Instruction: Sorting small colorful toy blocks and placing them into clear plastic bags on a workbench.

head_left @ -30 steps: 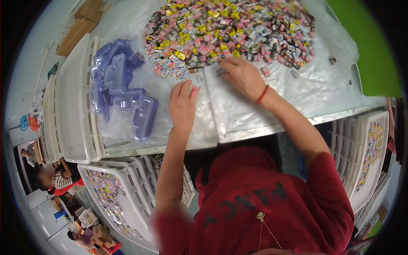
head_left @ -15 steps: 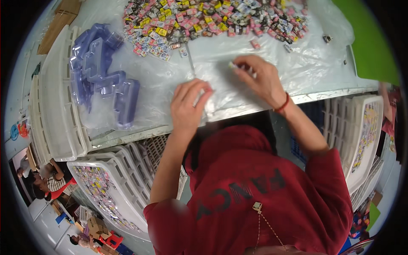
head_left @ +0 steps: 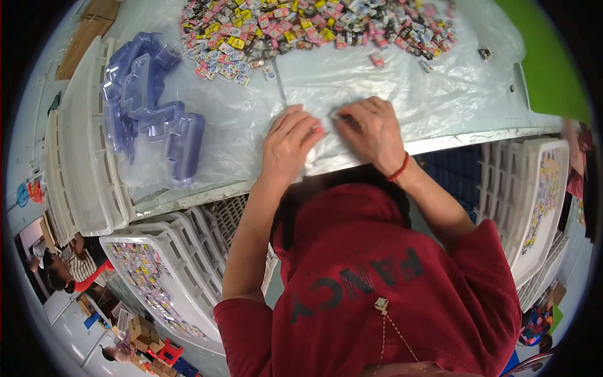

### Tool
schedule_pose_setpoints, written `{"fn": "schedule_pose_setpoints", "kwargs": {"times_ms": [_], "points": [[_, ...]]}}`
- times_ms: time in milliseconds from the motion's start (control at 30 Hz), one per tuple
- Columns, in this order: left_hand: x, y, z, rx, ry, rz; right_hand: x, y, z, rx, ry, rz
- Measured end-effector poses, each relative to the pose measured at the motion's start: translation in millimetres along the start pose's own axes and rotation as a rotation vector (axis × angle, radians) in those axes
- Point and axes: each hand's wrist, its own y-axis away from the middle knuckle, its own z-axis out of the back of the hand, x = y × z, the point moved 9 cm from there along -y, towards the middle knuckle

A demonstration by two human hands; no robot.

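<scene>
Above the plastic-covered table, my left hand [head_left: 287, 143] pinches a small pink piece [head_left: 318, 128] between thumb and fingertips. Close by on its right, my right hand [head_left: 375, 131], with a red bracelet at the wrist, is closed too. A small pale piece [head_left: 335, 116] shows at its fingertips, too blurred to name. The two hands' fingertips are a short gap apart. Beyond them lies a wide heap of small printed box-shaped pieces [head_left: 301, 28] in pink, yellow, black and white. A few loose ones, such as a pink piece [head_left: 377, 60], lie in front of the heap.
Clear bluish plastic trays [head_left: 185, 151] lie on the left of the table. White crates [head_left: 85, 138] stand beyond them. Trays of small pieces [head_left: 144, 276] stand below the table edge at left, with more stacked trays [head_left: 531, 201] at right. A green sheet [head_left: 546, 63] lies far right.
My right hand has moved left and slightly down, toward my left hand. My left hand has shifted a little right, still pinching the pink piece.
</scene>
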Motion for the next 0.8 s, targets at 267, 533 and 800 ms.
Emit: {"fn": "schedule_pose_setpoints", "kwargs": {"times_ms": [267,533,800], "points": [[5,13,1,-0.057,0.094,0.105,-11,0,7,-0.117,-0.030,0.031],[-8,-2,-6,-0.029,0.055,0.040,-9,-3,9,-0.101,0.003,0.003],[-16,11,-9,-0.068,0.010,0.004,2,4,2,-0.109,-0.004,-0.008]]}}
